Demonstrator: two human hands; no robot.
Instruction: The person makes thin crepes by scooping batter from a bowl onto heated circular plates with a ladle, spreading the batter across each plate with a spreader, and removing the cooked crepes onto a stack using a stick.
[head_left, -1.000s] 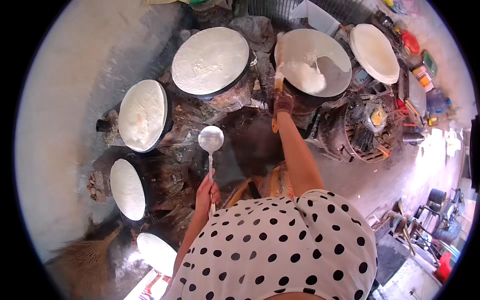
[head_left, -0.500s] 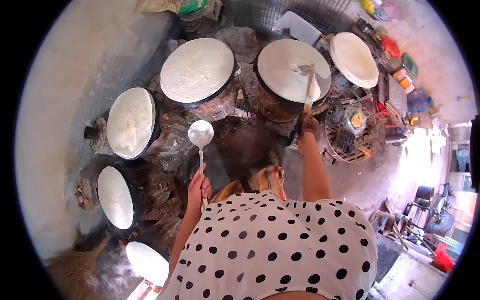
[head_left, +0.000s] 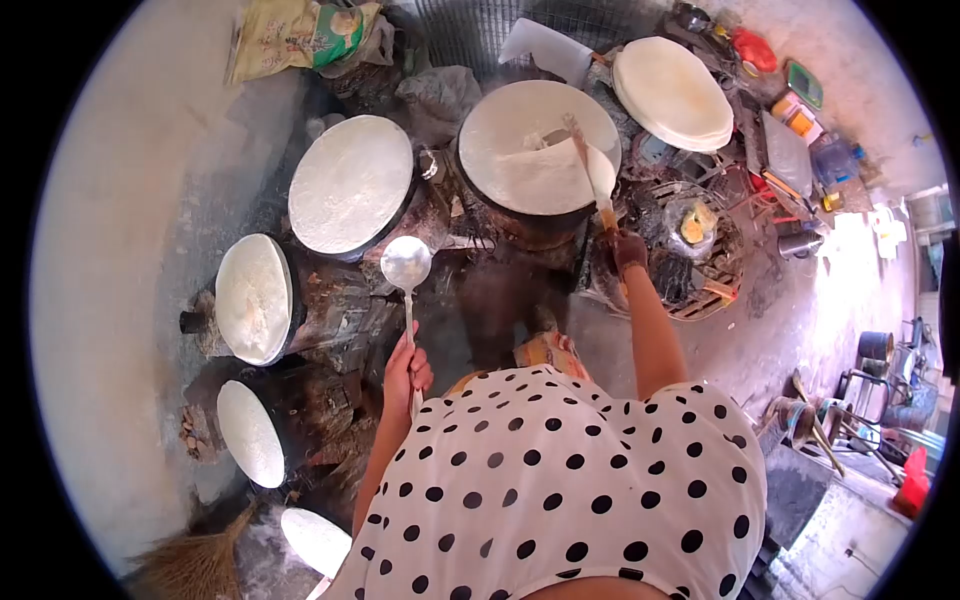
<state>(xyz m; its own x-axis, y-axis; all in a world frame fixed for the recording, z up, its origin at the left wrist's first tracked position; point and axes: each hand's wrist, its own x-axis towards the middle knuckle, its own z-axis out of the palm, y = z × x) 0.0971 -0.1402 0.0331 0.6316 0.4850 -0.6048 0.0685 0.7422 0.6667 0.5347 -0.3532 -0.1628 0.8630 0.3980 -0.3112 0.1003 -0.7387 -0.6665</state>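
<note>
My left hand (head_left: 407, 370) is closed round the handle of a metal ladle (head_left: 407, 264), whose bowl points up and away from me. My right hand (head_left: 620, 252), in a dark glove, grips a wooden spreader (head_left: 605, 208) that reaches over the right-hand round griddle (head_left: 530, 110). White batter (head_left: 556, 172) lies in a fold on that griddle, against the spreader's left side, with a lump at its right edge. Just left stands another griddle with a full pale round sheet (head_left: 352, 185) on it.
More griddles bearing white rounds (head_left: 254, 299) curve down the left. A stack of flat rounds (head_left: 672, 94) stands at the upper right, above a charred basket-like burner (head_left: 722, 268). A straw broom (head_left: 190, 565) lies lower left, a printed sack (head_left: 295, 40) upper left.
The spreader has swung from the griddle's left edge to its right side, dragging batter with it. The ladle stays in my left hand. The view has shifted.
</note>
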